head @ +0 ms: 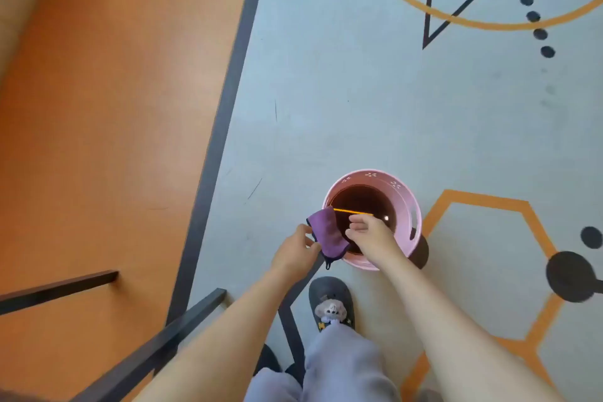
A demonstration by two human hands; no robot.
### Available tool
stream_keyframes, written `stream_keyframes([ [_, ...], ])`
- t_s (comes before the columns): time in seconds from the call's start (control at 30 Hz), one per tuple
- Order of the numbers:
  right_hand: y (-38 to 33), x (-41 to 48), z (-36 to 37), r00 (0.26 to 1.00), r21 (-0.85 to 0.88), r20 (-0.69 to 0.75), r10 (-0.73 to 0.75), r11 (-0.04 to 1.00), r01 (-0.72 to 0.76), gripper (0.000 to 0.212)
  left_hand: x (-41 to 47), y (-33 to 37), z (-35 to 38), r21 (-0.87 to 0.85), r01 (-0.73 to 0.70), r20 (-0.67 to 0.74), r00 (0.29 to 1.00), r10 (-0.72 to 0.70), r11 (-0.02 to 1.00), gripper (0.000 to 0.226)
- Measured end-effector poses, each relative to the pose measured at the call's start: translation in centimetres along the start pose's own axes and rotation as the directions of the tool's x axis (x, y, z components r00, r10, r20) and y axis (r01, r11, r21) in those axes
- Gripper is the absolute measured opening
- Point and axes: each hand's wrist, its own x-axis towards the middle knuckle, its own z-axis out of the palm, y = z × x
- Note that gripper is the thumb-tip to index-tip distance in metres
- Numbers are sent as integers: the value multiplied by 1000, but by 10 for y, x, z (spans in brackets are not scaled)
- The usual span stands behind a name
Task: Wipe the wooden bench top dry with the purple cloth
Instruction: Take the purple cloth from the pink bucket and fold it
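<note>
The purple cloth [326,233] hangs folded at the left rim of a pink bucket [404,202] that stands on the floor. My left hand [295,253] pinches the cloth's left edge between thumb and fingers. My right hand [370,232] hovers over the bucket just right of the cloth, fingers loosely curled and holding nothing. The wooden bench top [107,108] is the broad orange-brown surface filling the left side, edged by a dark frame [225,114].
The bucket holds dark water. My slippered foot [331,303] stands just below it, with grey trousers [339,365] beneath. Dark metal bars [153,343] of the bench cross the lower left. The pale floor [375,91] carries orange and black patterns.
</note>
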Motion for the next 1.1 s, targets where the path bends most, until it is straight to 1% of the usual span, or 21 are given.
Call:
stream_keyframes([
  [0.07, 13, 20, 10, 999, 51, -43, 27, 998, -25, 34, 28, -11, 24, -187, 106, 77, 993, -93, 977, 51],
  [0.13, 18, 36, 20, 996, 147, 19, 84, 985, -86, 42, 47, -20, 40, -450, 239, 167, 969, -181, 860, 58],
  [0.17, 20, 44, 26, 989, 201, 80, 123, 970, -136, 47, 56, -26, 48, -565, 264, 187, 964, -190, 782, 52],
  [0.2, 22, 50, 31, 979, 238, 131, 159, 953, -187, 50, 59, -27, 50, -672, 272, 189, 962, -196, 689, 38],
  [0.23, 24, 56, 34, 970, 254, 157, 187, 941, -223, 49, 62, -28, 51, -755, 272, 177, 961, -214, 597, 24],
  [0.27, 25, 59, 36, 967, 268, 159, 199, 934, -236, 46, 63, -29, 51, -805, 263, 153, 958, -242, 532, 15],
  [0.3, 26, 58, 36, 966, 282, 151, 209, 928, -245, 40, 63, -30, 50, -832, 254, 127, 953, -276, 494, 9],
  [0.33, 25, 55, 35, 966, 299, 135, 220, 921, -251, 33, 61, -32, 47, -843, 248, 113, 949, -294, 478, 5],
  [0.37, 25, 52, 32, 966, 320, 124, 229, 912, -257, 28, 56, -31, 43, -848, 239, 101, 949, -298, 473, 3],
  [0.4, 22, 48, 31, 966, 340, 121, 230, 904, -258, 25, 49, -28, 39, -839, 229, 92, 954, -286, 493, 3],
  [0.47, 15, 37, 26, 963, 354, 117, 244, 896, -270, 24, 34, -21, 28, -809, 183, 53, 969, -241, 558, 4],
  [0.5, 9, 31, 22, 965, 325, 92, 246, 909, -263, 23, 25, -16, 22, -789, 142, 20, 978, -205, 598, 6],
  [0.57, 0, 17, 10, 980, 267, 54, 191, 943, -199, 17, 5, 0, 8, -741, 44, -64, 989, -135, 670, 8],
  [0.6, -5, 7, 1, 989, 290, 62, 134, 946, -146, 15, -6, 9, 2, -725, -3, -106, 988, -108, 689, 9],
  [0.67, -21, -22, -23, 997, 390, 68, 30, 919, -55, 16, -32, 33, -11, -720, -74, -171, 983, -73, 690, 12],
  [0.73, -41, -54, -48, 1000, 484, 16, -27, 875, 16, 21, -64, 58, -24, -723, -139, -215, 976, -29, 676, 30],
  [0.8, -65, -86, -69, 997, 537, -35, -66, 840, 74, 25, -99, 81, -38, -692, -222, -255, 965, 55, 687, 40],
  [0.87, -91, -123, -91, 992, 553, -59, -116, 823, 129, 31, -137, 106, -55, -648, -302, -288, 947, 142, 699, 41],
  [0.97, -130, -180, -124, 974, 509, -33, -224, 835, 210, 45, -196, 140, -82, -564, -377, -308, 922, 236, 735, 50],
  [1.03, -158, -215, -141, 960, 436, -27, -280, 861, 263, 44, -234, 155, -100, -484, -440, -335, 892, 304, 757, 52],
  [1.1, -188, -248, -153, 944, 365, -19, -329, 877, 313, 39, -269, 167, -118, -410, -478, -372, 865, 336, 777, 52],
])
